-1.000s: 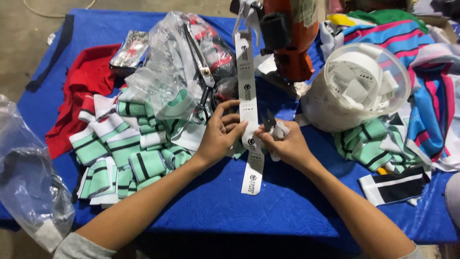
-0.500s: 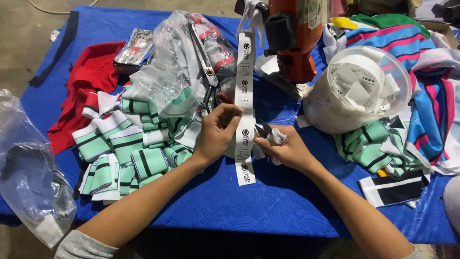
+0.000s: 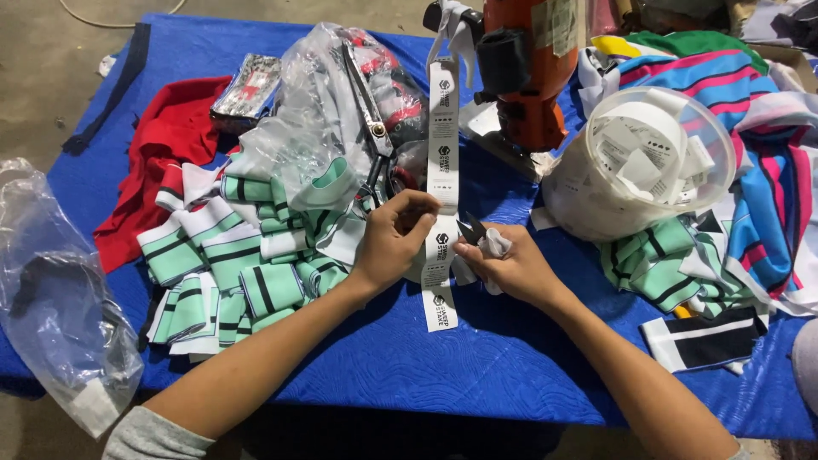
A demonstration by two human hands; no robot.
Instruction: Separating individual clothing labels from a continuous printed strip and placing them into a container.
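We pinch a white strip of woven labels [image 3: 442, 162] with our left hand [image 3: 394, 241], fingers closed on it near the middle of the blue-covered table [image 3: 409, 375], while the strip runs up toward the orange machine [image 3: 528, 68] at the far edge and its loose end hangs down onto the cloth toward the near edge. Our right hand [image 3: 511, 268] sits just beside the left, clamped around a small black thread snipper [image 3: 471, 232] and a few cut white labels [image 3: 494, 247]; the blades point at the strip, and we cannot tell whether they touch it. The two hands are close together, almost meeting at the strip. To the left of our left hand lies a heap of mint-green, white and black striped collar pieces [image 3: 230, 264], reaching toward the left edge, with a red garment [image 3: 162, 153] beyond them near the far left corner. A crumpled clear plastic bag [image 3: 332, 111] with large scissors [image 3: 371, 128] resting on it lies behind the left hand. Another clear plastic bag [image 3: 51, 290] hangs off the near left corner. To the right of the machine stands a tipped translucent tub [image 3: 639, 162] holding cut labels, and more striped pieces [image 3: 656, 264] and pink-and-blue striped fabric [image 3: 767, 196] crowd the right edge.
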